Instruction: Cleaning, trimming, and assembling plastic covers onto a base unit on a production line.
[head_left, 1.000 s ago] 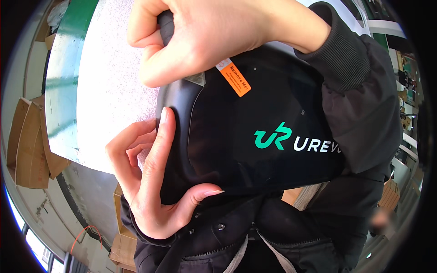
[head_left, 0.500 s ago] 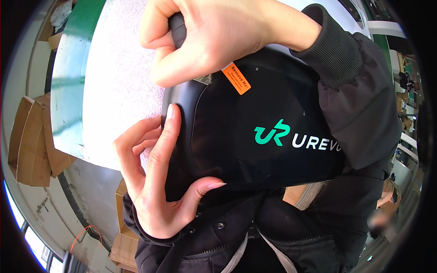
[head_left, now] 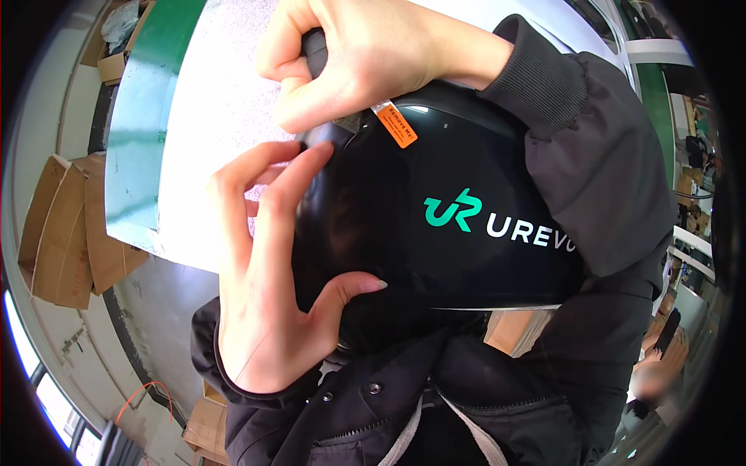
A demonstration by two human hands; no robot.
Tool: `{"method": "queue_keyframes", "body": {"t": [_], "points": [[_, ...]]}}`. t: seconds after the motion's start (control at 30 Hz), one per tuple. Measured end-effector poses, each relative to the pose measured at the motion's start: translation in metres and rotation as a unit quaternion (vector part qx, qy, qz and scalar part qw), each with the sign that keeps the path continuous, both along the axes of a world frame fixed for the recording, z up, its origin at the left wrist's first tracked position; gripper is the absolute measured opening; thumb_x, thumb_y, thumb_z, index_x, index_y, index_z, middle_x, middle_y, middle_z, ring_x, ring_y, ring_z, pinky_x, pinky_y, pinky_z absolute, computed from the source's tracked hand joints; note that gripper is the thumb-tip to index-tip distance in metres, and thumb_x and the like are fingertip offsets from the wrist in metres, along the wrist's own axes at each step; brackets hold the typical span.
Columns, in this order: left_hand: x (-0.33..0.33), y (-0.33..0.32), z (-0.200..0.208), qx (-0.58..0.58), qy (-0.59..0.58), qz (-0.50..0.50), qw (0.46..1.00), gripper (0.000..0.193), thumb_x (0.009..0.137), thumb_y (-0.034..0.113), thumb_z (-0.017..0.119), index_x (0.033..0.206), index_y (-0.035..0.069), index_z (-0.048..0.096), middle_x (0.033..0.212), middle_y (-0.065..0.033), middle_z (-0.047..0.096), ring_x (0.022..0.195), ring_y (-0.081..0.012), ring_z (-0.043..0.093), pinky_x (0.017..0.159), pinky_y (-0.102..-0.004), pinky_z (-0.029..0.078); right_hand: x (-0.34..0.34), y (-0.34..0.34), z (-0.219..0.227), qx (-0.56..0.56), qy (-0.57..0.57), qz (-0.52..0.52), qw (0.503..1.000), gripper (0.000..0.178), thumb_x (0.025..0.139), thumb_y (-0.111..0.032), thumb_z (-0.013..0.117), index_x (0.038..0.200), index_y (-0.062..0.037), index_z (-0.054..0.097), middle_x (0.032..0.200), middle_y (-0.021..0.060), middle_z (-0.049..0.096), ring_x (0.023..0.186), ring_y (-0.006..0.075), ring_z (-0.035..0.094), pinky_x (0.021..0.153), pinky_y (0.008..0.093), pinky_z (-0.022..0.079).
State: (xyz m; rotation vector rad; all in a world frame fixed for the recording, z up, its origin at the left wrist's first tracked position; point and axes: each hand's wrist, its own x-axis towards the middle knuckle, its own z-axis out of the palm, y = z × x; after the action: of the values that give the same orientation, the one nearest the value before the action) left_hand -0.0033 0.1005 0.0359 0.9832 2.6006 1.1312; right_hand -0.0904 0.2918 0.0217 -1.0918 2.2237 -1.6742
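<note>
A glossy black rounded casing [head_left: 443, 264] with a green and white logo lies in front of me. Near its far left corner is a small orange tag [head_left: 401, 132]. My right hand [head_left: 357, 66] reaches across from the right, closed around a stubby black grip [head_left: 315, 50]; most of that piece is hidden in the fist. Just below the fist, a small greyish patch [head_left: 350, 122] shows at the casing's corner. My left hand [head_left: 272, 279] has its fingers stretched along the casing's left side, fingertips near that corner. Its thumb lies apart, at the near edge.
A white speckled foam sheet [head_left: 202, 147] lies under the casing on a green-edged table [head_left: 140, 140]. Cardboard boxes [head_left: 58, 233] stand on the left, with another box [head_left: 210, 431] at lower left. An orange cable [head_left: 148, 384] loops nearby. Another person [head_left: 657, 373] is at the right edge.
My left hand has slid up along the casing's side, its fingertips nearer the right fist. The right hand keeps its grip. The whole view has shifted slightly.
</note>
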Motion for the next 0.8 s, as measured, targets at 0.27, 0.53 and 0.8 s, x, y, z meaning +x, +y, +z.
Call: {"method": "queue_keyframes", "body": {"t": [0.27, 0.53, 0.8], "points": [[0.007, -0.006, 0.011, 0.022, 0.048, 0.018, 0.998, 0.083, 0.044, 0.011, 0.081, 0.121, 0.002, 0.051, 0.115, -0.0146, 0.044, 0.107, -0.0305, 0.046, 0.095, -0.0382, 0.035, 0.041, -0.036, 0.034, -0.25, 0.015, -0.044, 0.967, 0.027, 0.07, -0.007, 0.057, 0.046, 0.0007, 0.049, 0.043, -0.0024, 0.04, 0.043, 0.0015, 0.034, 0.041, 0.0212, 0.026], [0.011, -0.001, 0.013, 0.047, -0.012, 0.015, 0.999, 0.076, 0.043, 0.002, 0.077, 0.116, 0.005, 0.055, 0.112, -0.0093, 0.047, 0.107, -0.0239, 0.046, 0.093, -0.0338, 0.036, 0.013, 0.012, 0.035, 0.046, 0.185, -0.182, 0.965, 0.023, 0.063, -0.008, 0.062, 0.048, 0.0008, 0.047, 0.042, 0.0044, 0.039, 0.041, 0.0055, 0.036, 0.041, 0.0245, 0.029], [0.011, 0.0, 0.012, 0.052, -0.04, 0.031, 0.997, 0.075, 0.043, 0.006, 0.078, 0.115, 0.007, 0.055, 0.113, -0.0061, 0.047, 0.103, -0.0202, 0.046, 0.081, -0.0303, 0.035, 0.012, 0.0, 0.016, 0.034, 0.203, -0.145, 0.968, 0.015, 0.058, -0.013, 0.064, 0.055, 0.0006, 0.058, 0.052, 0.0147, 0.054, 0.048, 0.0264, 0.055, 0.047, 0.0307, 0.042]]}}
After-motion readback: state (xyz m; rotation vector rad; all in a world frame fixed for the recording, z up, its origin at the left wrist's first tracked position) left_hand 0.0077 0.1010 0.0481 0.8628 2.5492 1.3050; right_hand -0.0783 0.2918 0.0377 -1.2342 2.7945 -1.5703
